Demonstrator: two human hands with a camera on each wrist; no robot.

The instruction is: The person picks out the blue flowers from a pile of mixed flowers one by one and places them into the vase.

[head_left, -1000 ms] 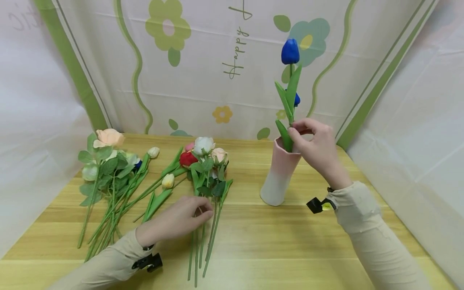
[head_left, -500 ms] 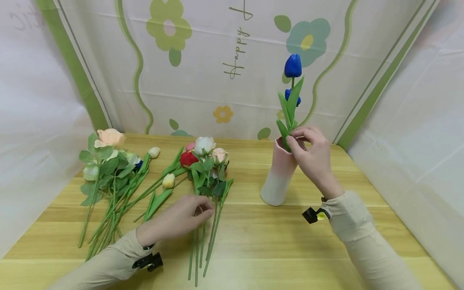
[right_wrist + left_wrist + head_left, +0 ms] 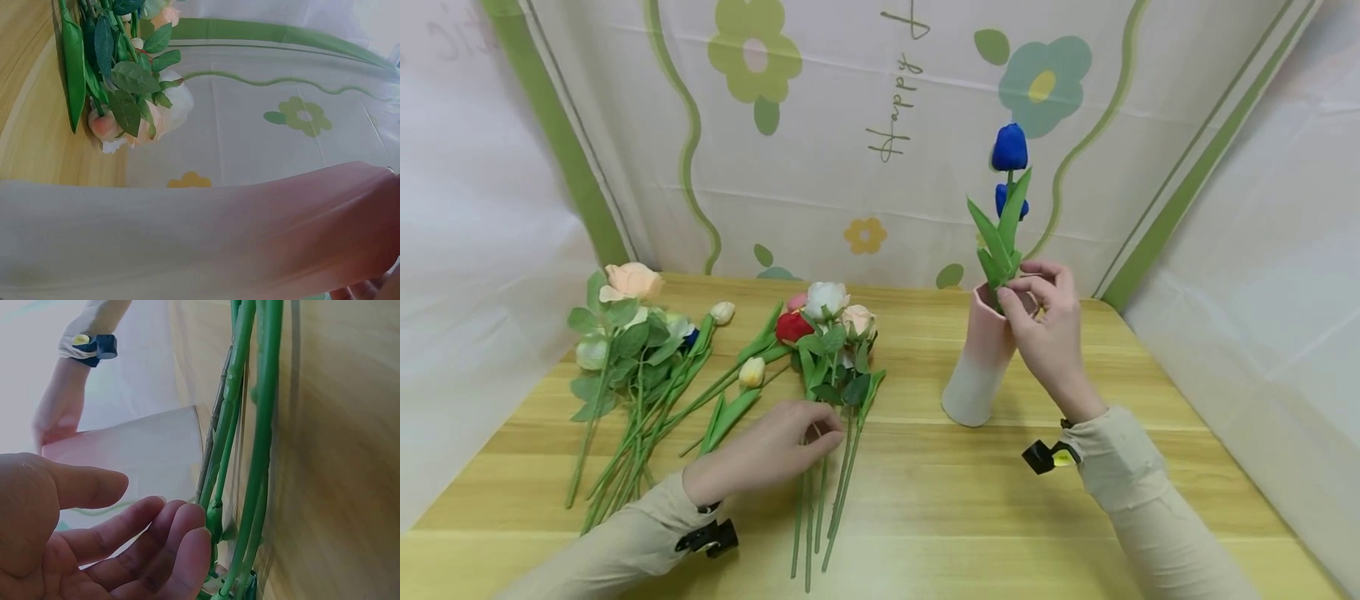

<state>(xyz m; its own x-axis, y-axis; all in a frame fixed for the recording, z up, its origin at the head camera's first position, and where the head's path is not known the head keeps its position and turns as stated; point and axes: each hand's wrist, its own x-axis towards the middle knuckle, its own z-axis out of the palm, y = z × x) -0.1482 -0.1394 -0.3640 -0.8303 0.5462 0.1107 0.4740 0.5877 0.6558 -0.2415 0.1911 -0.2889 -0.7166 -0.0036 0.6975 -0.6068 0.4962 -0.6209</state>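
Head view. Your right hand, at about 2 o'clock on the counter, pinches the leaves and stem of one blue tulip at the mouth of one pink-and-white vase. The tulip stands nearly upright in the vase, its stem end inside the mouth. A second blue bloom shows lower on the same line, partly behind the leaves; whether it is a separate stem cannot be told.

Your left hand, at about 7 o'clock, rests with relaxed, loosely bent fingers on the stems of the centre bunch; the left wrist view shows the fingers lying beside the green stems, not closed round them. This bunch shows four blooms: one white, one red, two pink.

At 9 o'clock lies a second pile, well apart from the vase: one peach rose at its top and two small cream tulips toward its right; the remaining blooms there are too overlapped to count.
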